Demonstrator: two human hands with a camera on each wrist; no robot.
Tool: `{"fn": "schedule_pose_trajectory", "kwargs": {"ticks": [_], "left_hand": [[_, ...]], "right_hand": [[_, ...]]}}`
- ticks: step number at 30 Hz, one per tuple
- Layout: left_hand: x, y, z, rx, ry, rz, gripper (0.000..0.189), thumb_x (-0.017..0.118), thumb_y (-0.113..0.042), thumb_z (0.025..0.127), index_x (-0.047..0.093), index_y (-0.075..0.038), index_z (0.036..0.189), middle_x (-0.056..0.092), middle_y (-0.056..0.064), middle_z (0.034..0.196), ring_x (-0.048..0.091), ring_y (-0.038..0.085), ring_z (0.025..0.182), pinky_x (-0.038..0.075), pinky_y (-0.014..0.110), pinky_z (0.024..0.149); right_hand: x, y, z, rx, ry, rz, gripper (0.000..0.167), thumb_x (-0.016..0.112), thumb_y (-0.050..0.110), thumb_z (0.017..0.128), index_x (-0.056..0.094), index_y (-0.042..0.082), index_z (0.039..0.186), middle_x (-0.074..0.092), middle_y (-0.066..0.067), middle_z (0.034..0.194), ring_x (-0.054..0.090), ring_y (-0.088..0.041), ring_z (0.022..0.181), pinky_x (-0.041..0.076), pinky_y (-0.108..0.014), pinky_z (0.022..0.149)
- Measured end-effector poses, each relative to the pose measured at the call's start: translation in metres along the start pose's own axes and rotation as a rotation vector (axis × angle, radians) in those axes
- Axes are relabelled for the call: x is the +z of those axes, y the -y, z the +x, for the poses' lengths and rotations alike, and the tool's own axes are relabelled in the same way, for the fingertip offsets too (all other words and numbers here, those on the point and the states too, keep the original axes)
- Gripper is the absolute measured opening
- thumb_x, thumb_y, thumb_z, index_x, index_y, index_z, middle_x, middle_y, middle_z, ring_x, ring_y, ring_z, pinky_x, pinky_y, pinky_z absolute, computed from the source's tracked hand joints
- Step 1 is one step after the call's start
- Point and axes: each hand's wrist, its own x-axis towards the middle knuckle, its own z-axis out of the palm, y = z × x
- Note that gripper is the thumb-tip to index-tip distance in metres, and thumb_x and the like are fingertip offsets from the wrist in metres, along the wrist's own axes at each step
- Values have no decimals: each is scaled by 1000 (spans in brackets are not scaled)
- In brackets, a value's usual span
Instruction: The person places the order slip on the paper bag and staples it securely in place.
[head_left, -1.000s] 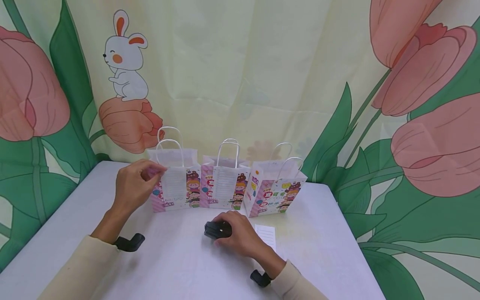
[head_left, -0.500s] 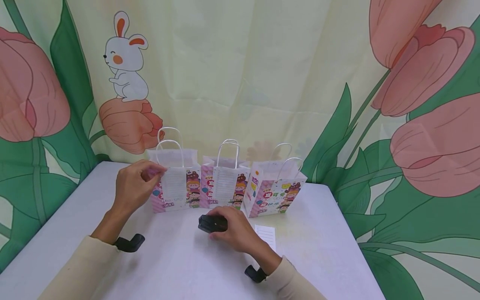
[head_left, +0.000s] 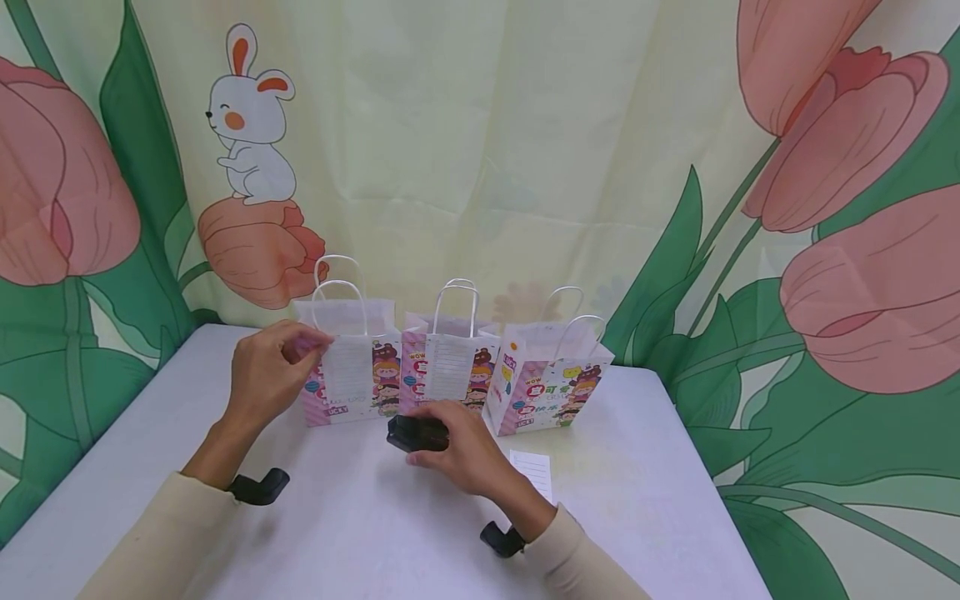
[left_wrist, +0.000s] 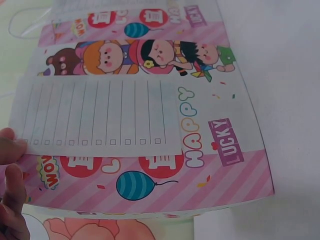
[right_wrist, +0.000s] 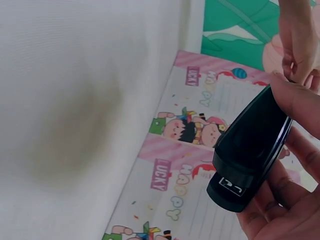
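Three paper gift bags with white handles stand in a row: a left bag (head_left: pixel 386 375), a middle bag (head_left: pixel 480 379) and a right bag (head_left: pixel 551 392). At the left bag's upper front, my left hand (head_left: pixel 273 362) pinches the edge of a lined checklist slip (left_wrist: pixel 100 115) lying flat on the bag's front. A similar slip (head_left: pixel 447 367) is on the middle bag's front. My right hand (head_left: pixel 461 446) grips a black stapler (right_wrist: pixel 252 147) between thumb and fingers, in front of the left and middle bags. Its metal-edged front end shows in the right wrist view.
Another lined slip (head_left: pixel 531 471) lies on the white tabletop (head_left: pixel 637 517), right of my right hand and in front of the right bag. Behind the bags hangs a curtain (head_left: pixel 562 167) printed with tulips and a rabbit.
My right hand has moved the stapler left and slightly away from me, toward the left and middle bags. My left hand stays at the left bag's slip.
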Motion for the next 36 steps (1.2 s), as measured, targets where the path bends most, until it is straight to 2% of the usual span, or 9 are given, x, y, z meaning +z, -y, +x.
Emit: {"fn": "schedule_pose_trajectory", "kwargs": {"ticks": [10, 18, 26, 36], "left_hand": [[0, 1, 0, -4, -2, 10, 18, 86, -10, 88, 83, -8, 106, 77, 12, 92, 62, 21, 60, 49, 20, 55], [1, 1, 0, -13, 6, 10, 16, 85, -10, 89, 84, -9, 105, 78, 12, 94, 61, 21, 60, 50, 23, 54], [0, -1, 1, -4, 4, 9, 16, 85, -12, 89, 84, -9, 104, 79, 12, 95, 61, 21, 60, 50, 22, 55], [-1, -3, 2, -9, 7, 2, 17, 86, -14, 89, 84, -10, 105, 79, 13, 95, 62, 20, 61, 49, 19, 55]], "right_hand": [[-1, 12, 9, -30, -30, 7, 54, 88, 31, 88, 65, 36, 137, 68, 9, 138, 58, -18, 128, 51, -46, 104], [2, 26, 19, -27, -32, 92, 54, 88, 28, 89, 63, 31, 137, 71, 7, 137, 67, -18, 125, 57, -38, 105], [5, 33, 27, -31, -50, 84, 59, 87, 28, 89, 65, 28, 143, 69, 2, 140, 65, -20, 125, 57, -34, 102], [8, 41, 38, -75, -67, 156, 55, 87, 25, 88, 65, 25, 138, 71, 3, 138, 68, -15, 119, 57, -29, 101]]}}
